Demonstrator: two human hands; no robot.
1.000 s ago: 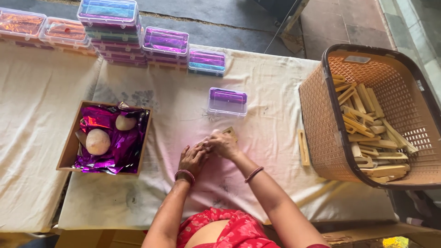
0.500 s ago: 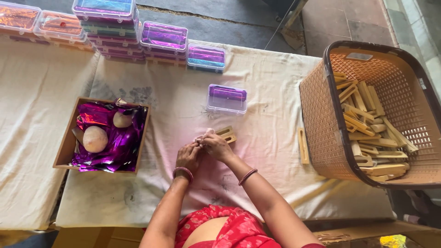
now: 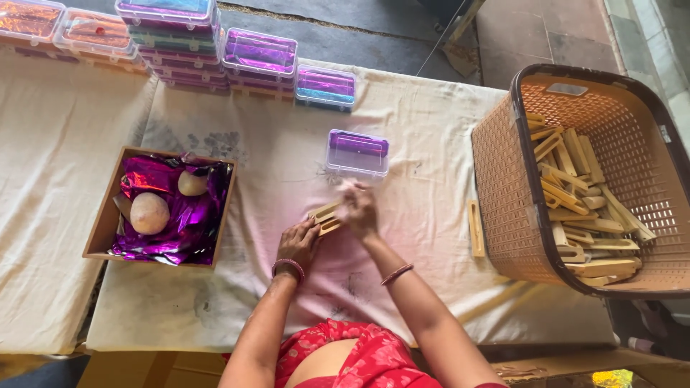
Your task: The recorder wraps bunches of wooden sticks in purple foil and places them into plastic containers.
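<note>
Hands are now sitting a little apart where they were bunched together: left hand (image 3: 298, 243) is curling its fingers onto the wooden pieces (image 3: 325, 215), right hand (image 3: 357, 210) is blurring above them, grip unclear. Cream cloth (image 3: 431, 179) is covering the table; paved floor is showing beyond.

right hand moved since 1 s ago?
Yes. The right hand has shifted up the table toward the small purple-lidded box, the gap between them narrower; the left hand stays lower.

Purple foil (image 3: 180, 215) lines the brown box (image 3: 99, 231); the perforated basket (image 3: 503, 172) is tan.
</note>
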